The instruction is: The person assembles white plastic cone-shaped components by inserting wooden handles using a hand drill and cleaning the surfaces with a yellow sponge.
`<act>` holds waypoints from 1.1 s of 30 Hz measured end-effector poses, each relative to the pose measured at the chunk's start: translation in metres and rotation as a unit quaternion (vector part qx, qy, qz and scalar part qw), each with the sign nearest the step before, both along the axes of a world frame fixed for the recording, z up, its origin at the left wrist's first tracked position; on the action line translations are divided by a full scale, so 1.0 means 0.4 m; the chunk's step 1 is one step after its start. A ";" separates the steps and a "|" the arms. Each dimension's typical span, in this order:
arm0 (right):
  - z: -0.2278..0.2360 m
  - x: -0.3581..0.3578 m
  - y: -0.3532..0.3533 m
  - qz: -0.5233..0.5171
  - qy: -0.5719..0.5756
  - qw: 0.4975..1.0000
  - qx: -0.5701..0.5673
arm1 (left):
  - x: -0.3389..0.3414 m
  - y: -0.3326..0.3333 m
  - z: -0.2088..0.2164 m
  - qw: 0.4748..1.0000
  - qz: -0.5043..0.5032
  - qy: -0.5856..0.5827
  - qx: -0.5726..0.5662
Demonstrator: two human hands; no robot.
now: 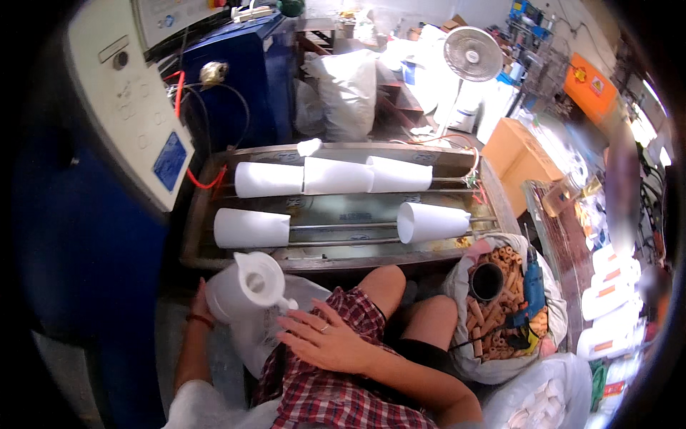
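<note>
A white plastic jug with a pouring lip is tilted over my lap, its lidded or inner top facing up. My left hand wraps round its left side, the fingers partly hidden behind it. From the jug's lower right juts a small white knob. Close beside that knob, my right hand is stretched out with its fingers spread, a ring on one; whether a fingertip touches the knob I cannot tell. In front of me, several white tapered jug bodies lie on metal rods across a metal trough.
At my right, a sack holds many brown tubular pieces, a black cup and a blue power drill. White jugs with brown handles stand farther right. A blue machine is at left; a fan stands behind.
</note>
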State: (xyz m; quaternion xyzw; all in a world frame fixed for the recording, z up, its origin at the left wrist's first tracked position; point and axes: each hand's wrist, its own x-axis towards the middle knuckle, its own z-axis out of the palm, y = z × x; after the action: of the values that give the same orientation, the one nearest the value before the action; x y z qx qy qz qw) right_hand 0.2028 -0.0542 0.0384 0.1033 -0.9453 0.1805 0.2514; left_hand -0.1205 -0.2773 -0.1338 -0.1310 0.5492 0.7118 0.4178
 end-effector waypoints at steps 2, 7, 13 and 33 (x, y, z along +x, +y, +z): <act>-0.033 -0.017 -0.012 -0.012 -0.011 1.000 -0.020 | 0.046 0.064 -0.027 0.993 -0.095 -0.040 0.052; -0.109 -0.034 -0.028 -0.080 -0.038 0.996 0.001 | 0.140 0.090 -0.164 0.981 -0.168 -0.096 0.000; -0.180 -0.041 -0.056 -0.136 -0.071 0.988 0.001 | 0.208 0.163 -0.079 0.969 -0.216 -0.123 0.013; -0.209 -0.078 -0.063 -0.056 -0.030 0.995 -0.072 | 0.203 0.145 -0.152 0.948 -0.276 -0.110 0.111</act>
State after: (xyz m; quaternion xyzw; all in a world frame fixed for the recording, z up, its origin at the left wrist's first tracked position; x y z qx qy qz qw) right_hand 0.1716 -0.0794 -0.0454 0.0262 -0.9412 0.2368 0.2395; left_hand -0.0392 -0.2193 -0.1944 -0.0047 0.4323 0.6059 0.6678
